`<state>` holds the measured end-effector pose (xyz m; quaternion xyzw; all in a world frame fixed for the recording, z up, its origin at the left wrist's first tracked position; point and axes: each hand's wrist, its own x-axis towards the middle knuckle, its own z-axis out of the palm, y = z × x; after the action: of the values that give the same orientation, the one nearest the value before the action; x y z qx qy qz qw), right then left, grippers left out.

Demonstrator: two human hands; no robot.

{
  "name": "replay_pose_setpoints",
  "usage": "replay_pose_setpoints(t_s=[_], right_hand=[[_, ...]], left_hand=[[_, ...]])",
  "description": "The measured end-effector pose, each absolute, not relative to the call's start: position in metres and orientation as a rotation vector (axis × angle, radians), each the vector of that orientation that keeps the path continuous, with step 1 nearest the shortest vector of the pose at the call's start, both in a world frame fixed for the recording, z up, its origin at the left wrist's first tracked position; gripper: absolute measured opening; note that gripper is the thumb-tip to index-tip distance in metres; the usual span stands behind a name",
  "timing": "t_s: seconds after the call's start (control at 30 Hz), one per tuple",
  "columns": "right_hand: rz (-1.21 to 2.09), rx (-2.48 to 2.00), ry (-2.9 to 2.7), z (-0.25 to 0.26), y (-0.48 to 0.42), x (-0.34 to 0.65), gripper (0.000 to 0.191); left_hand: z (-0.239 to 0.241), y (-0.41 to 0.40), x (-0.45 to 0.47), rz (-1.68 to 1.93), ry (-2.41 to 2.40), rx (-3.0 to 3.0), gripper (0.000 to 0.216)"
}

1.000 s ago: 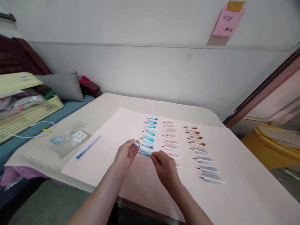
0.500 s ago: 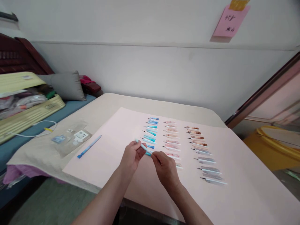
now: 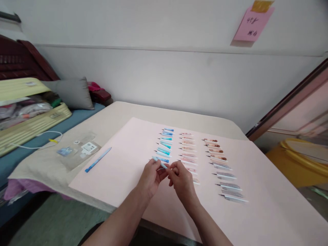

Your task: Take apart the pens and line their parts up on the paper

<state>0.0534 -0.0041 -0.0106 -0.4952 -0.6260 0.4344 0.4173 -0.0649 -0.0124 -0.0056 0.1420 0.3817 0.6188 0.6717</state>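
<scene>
Both hands meet over the near end of a pink sheet [image 3: 256, 191]. My left hand [image 3: 151, 176] pinches a light blue pen [image 3: 159, 162] that slants up to the left. My right hand [image 3: 180, 179] is closed on the pen's lower end, fingertips against the left hand. Just beyond them lie three columns of short pens: a blue column [image 3: 164, 145], a pink column [image 3: 187, 150] and a brown and grey column [image 3: 220, 164].
A loose blue pen [image 3: 98, 159] lies at the sheet's left edge beside a clear plastic bag [image 3: 77, 150]. A yellow case [image 3: 28, 118], a grey cushion [image 3: 73, 94] and a white cable [image 3: 38, 141] sit at the left. A yellow tub [image 3: 297, 160] stands at the right.
Both hands have drawn together and shifted slightly right and nearer. The pen between them shows shorter now, with the right fingers closer to the left hand.
</scene>
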Motion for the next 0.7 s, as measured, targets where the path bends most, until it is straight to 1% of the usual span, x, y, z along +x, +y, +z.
replay_pose_setpoints(t_s=[0.2, 0.3, 0.43, 0.57, 0.7], right_hand=[[1.13, -1.255, -1.578, -0.007, -0.002, 0.051, 0.017], [1.075, -1.249, -1.628, -0.005, 0.002, 0.057, 0.021], [0.851, -1.339, -1.767, -0.011, 0.013, 0.068, 0.023], [0.497, -1.469, -2.133, -0.029, 0.016, 0.062, 0.017], [0.237, -1.521, -2.429, -0.044, 0.007, 0.045, 0.019]], left_hand=[[-0.007, -0.01, -0.066, 1.424, 0.822, 0.277, 0.007], [-0.003, -0.005, -0.081, 1.462, 0.825, 0.205, 0.006], [0.007, 0.004, -0.116, 1.584, 0.905, 0.0, 0.008], [0.011, 0.008, -0.14, 1.646, 0.909, -0.162, 0.007], [0.011, 0.007, -0.141, 1.639, 0.899, -0.169, 0.006]])
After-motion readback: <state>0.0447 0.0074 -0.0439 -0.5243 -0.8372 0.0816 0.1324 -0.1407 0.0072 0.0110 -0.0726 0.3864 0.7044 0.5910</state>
